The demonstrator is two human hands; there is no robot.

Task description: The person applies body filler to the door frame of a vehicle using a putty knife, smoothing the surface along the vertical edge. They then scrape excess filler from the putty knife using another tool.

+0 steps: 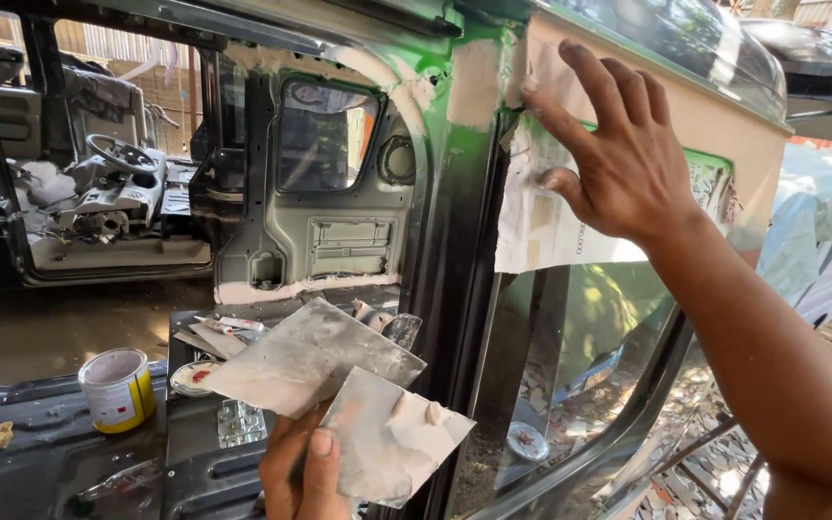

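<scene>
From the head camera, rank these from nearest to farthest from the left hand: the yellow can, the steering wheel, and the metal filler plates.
1. Metal filler plates: held in the left hand, bottom centre.
2. Yellow can: on the dark panel to the hand's left.
3. Steering wheel: inside the stripped cab, far upper left.

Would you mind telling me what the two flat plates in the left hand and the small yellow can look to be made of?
The two flat grey plates held in the left hand look like thin sheet metal: dull, smeared with pale dried filler, with crisp straight edges. The small yellow can seems to be tin, judging by its rolled rim; its white paper label looks matte. The right hand presses pale masking paper against the car body.
</scene>
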